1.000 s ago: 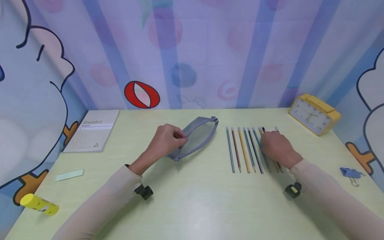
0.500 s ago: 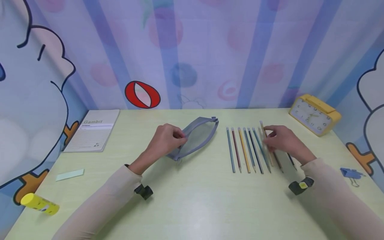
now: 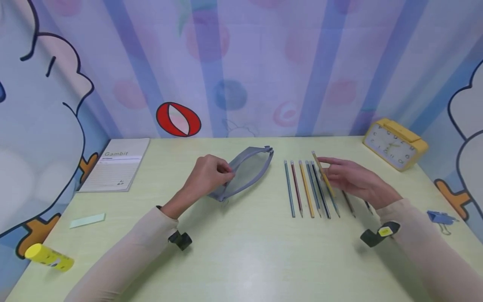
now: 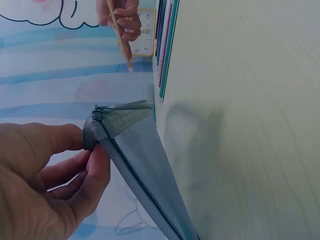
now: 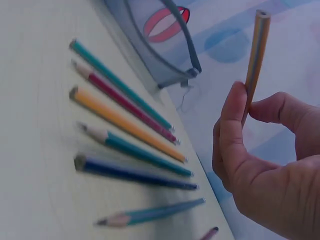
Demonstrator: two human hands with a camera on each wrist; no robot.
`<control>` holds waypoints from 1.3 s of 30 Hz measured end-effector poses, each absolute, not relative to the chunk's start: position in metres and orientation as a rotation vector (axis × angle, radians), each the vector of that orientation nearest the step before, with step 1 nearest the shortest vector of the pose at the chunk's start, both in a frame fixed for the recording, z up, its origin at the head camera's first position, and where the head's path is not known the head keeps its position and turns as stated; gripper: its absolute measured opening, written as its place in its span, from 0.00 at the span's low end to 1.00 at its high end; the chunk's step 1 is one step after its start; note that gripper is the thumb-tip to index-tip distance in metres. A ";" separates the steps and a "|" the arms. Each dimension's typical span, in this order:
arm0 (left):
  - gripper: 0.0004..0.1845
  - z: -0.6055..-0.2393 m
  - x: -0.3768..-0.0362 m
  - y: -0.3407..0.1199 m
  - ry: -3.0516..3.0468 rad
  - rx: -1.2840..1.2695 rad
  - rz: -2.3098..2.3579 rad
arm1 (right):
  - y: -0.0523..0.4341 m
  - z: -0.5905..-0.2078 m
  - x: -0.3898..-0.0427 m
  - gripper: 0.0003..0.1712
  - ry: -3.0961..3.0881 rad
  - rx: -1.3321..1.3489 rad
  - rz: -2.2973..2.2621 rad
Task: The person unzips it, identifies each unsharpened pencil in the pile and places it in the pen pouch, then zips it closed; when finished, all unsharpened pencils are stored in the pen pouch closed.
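Observation:
A grey pencil case (image 3: 247, 173) lies on the pale green table (image 3: 245, 251), its mouth held apart. My left hand (image 3: 209, 176) pinches the case's upper edge (image 4: 97, 131) between thumb and fingers. To the right, several coloured pencils (image 3: 305, 188) lie in a row. My right hand (image 3: 351, 178) hovers over the row's right end and pinches a yellow pencil (image 3: 323, 175), lifted off the table. In the right wrist view that yellow pencil (image 5: 254, 55) stands between thumb and forefinger, with the row of pencils (image 5: 125, 125) below it.
A notebook (image 3: 117, 164) lies at the back left, a pale sticky-note strip (image 3: 87, 220) and a yellow glue stick (image 3: 49, 256) nearer the front left. A yellow alarm clock (image 3: 394, 143) stands at the back right; a blue binder clip (image 3: 439, 218) lies at the right edge.
My right hand picked the yellow pencil out of the right end of the row, raised it and carried it leftward. The left hand kept its pinch on the case.

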State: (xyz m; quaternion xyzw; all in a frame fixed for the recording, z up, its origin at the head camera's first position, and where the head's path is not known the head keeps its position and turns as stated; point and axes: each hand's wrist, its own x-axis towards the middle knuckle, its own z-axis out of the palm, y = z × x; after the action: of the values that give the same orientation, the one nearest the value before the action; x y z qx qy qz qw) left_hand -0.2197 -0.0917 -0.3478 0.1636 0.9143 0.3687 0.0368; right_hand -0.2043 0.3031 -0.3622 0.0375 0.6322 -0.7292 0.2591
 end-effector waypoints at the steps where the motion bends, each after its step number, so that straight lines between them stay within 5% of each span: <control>1: 0.06 -0.348 -0.220 -0.092 2.807 0.501 1.133 | 0.301 -0.362 -0.204 0.29 1.628 0.119 -2.028; 4: 0.07 -0.348 -0.221 -0.092 2.806 0.513 1.137 | 0.295 -0.359 -0.203 0.20 1.411 0.159 -2.131; 12: 0.07 -0.348 -0.223 -0.090 2.810 0.519 1.133 | 0.272 -0.352 -0.198 0.20 1.360 0.113 -2.110; 21: 0.06 -0.351 -0.225 -0.088 2.789 0.500 1.152 | 0.228 -0.355 -0.200 0.37 1.494 0.050 -2.024; 39: 0.06 -0.353 -0.225 -0.079 2.800 0.474 1.124 | 0.128 -0.362 -0.216 0.44 1.453 0.297 -2.151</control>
State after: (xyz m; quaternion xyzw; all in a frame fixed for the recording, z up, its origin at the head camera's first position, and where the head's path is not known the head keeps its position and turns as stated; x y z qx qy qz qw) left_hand -0.2247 -0.0792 -0.3526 0.1552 0.9159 0.3676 0.0436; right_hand -0.2165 0.1281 -0.3620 0.1098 0.5367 -0.7948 0.2613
